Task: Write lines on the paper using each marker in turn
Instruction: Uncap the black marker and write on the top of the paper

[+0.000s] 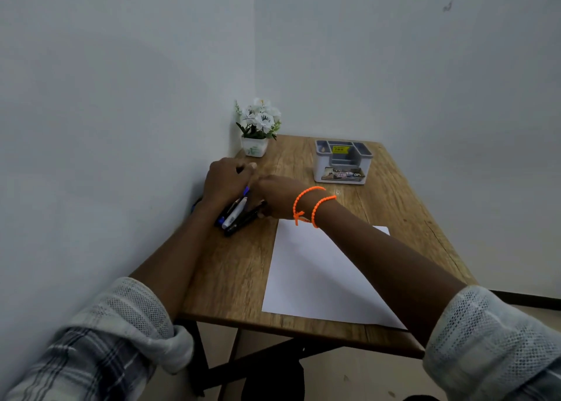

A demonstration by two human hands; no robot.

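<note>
**Hands over the markers**

Markers (235, 214) lie bunched on the wooden surface (233, 267), under and just below the curled fingers of the left hand (226, 180); whether those fingers grip one, I cannot tell. Right hand (276, 195), touching the bunch, has its fingers hidden. Paper (315, 276) lies blank, below and right of both hands. A flower pot (255, 147) and an organizer box (341, 164) stand beyond the fingers.
</note>
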